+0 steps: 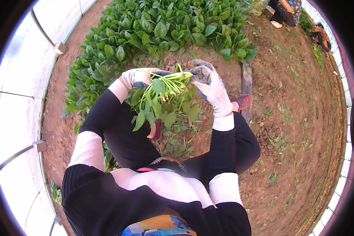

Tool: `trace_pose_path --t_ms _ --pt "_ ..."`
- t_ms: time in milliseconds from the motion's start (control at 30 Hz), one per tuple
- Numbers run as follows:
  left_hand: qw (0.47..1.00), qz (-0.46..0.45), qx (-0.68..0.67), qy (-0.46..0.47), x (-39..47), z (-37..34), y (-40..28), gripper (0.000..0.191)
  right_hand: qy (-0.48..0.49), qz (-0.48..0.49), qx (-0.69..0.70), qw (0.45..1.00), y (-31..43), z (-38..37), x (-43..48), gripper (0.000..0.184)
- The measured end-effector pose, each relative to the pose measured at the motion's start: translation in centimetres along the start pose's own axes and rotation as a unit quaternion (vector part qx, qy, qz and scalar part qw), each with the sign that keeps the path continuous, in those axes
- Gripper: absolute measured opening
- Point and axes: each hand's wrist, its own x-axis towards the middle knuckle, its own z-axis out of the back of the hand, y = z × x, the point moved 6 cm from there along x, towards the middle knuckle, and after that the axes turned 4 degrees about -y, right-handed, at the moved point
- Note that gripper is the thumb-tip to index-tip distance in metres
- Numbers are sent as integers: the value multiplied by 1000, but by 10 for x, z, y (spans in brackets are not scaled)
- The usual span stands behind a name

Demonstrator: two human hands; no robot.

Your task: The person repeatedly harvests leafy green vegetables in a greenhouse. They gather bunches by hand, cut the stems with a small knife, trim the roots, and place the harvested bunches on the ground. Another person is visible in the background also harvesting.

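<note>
My left hand (144,77), in a white knit glove with a dark coated palm, holds a bunch of leafy greens (171,85) that look like spinach. The cut stem ends of the bunch face me and the leaves hang down. My right hand (206,79), gloved the same way and soiled at the fingers, is curled at the right end of the stems. Its fingertips are beside the stems; whether they pinch any is hard to tell. Loose leaves (175,144) lie on the soil below, between my feet.
A dense bed of leafy greens (165,26) grows ahead and to the left. A narrow board (246,88) lies by my right shoe (244,102). Bare soil (301,118) with scattered leaves is at right. Two other people are at upper right. A greenhouse film wall (17,118) stands left.
</note>
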Motion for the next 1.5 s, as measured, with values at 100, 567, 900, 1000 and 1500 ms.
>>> trace_pose_path --t_ms 100,567,900,1000,1500 --pt "999 -28 39 1 1 3 1 72 -18 -72 136 988 -14 5 -7 19" --pt "984 -121 27 -128 0 27 -19 72 -91 -134 218 962 -6 -28 -49 47" --pt "916 -190 195 -296 -5 28 -30 76 -84 -65 -90 990 -4 -44 -46 17" --pt "906 -217 180 -316 -9 35 -31 75 50 -128 218 966 4 -41 -63 11" --pt "940 -258 -15 -225 -7 49 -22 71 -65 -242 146 957 -17 -17 -72 17"
